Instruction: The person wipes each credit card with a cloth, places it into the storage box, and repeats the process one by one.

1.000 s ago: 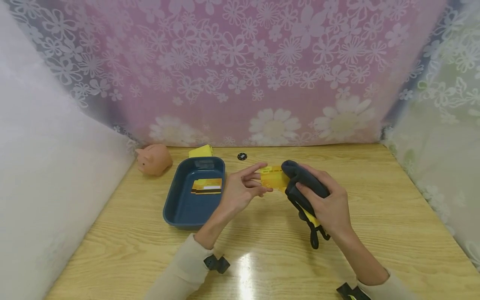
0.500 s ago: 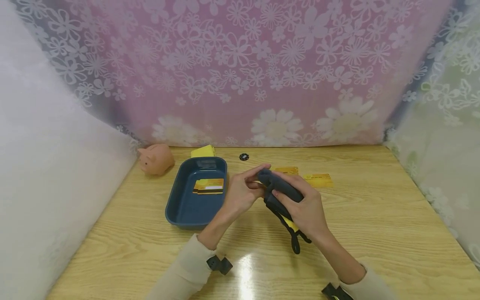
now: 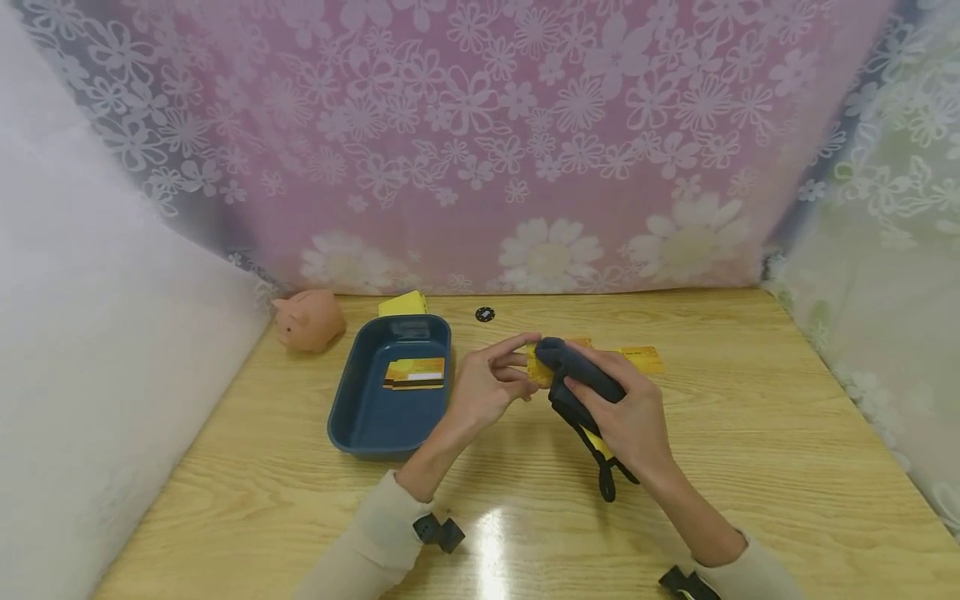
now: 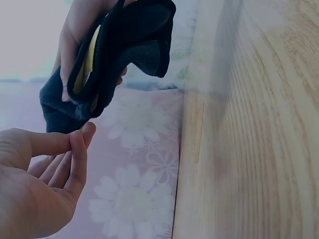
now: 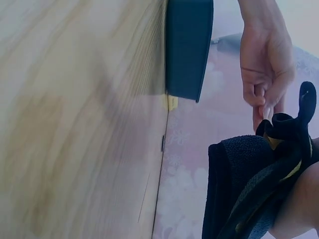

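Note:
My right hand (image 3: 633, 408) grips a dark navy, pouch-like folded fabric piece (image 3: 573, 383) with black edging and a hanging loop. Something yellow shows inside its fold in the left wrist view. At its left end, my left hand (image 3: 483, 383) pinches a yellow-gold card (image 3: 537, 367) between thumb and fingers. The card's right part is hidden by the fabric; whether it sits inside or behind cannot be told. In the right wrist view the left hand's fingertips (image 5: 266, 107) are right at the fabric's edge.
A blue tray (image 3: 352, 425) left of my hands holds several overlapping yellow cards (image 3: 415, 373). Behind it stand a yellow block-like object (image 3: 402, 304) and a pink piggy bank (image 3: 309, 321). A black chip (image 3: 485, 314) lies farther back. Another yellow card (image 3: 641, 359) lies beyond my right hand.
The right hand moved left with the fabric, covering most of the pinched card, then shifted slightly back right, so more card shows. The left hand stayed nearly in place.

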### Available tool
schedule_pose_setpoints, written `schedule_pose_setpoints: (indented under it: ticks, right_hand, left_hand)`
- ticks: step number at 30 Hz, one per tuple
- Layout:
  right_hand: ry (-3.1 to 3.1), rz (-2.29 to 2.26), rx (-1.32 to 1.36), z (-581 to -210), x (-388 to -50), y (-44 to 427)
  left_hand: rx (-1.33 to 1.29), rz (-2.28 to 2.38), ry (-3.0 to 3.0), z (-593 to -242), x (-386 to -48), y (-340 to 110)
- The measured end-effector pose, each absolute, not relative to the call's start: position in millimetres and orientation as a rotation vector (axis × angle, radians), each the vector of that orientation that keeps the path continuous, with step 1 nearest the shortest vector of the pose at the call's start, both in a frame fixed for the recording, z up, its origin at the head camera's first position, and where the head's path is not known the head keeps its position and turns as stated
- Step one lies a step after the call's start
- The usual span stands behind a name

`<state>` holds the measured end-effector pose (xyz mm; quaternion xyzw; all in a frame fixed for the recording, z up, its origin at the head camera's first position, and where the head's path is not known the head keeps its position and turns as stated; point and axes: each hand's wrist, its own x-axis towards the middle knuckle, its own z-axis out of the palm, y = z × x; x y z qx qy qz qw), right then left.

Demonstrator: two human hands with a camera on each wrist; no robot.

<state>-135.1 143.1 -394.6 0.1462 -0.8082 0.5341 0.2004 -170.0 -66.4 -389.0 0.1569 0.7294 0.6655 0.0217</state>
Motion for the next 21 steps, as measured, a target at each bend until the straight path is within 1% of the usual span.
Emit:
schedule_pose_setpoints:
  ticks: [12,21]
  right_hand:
    - [-2.295,1.449,0.286,-394.7,-135.7,172.0]
    - [-2.339,1.430,0.114,-397.2,-135.3,198.2]
  left_hand:
    - [0.453,2.102,2.211,-390.2,-170.1,-67.6]
    - [0.425,2.106,2.162,-389.2,-169.0,-70.1]
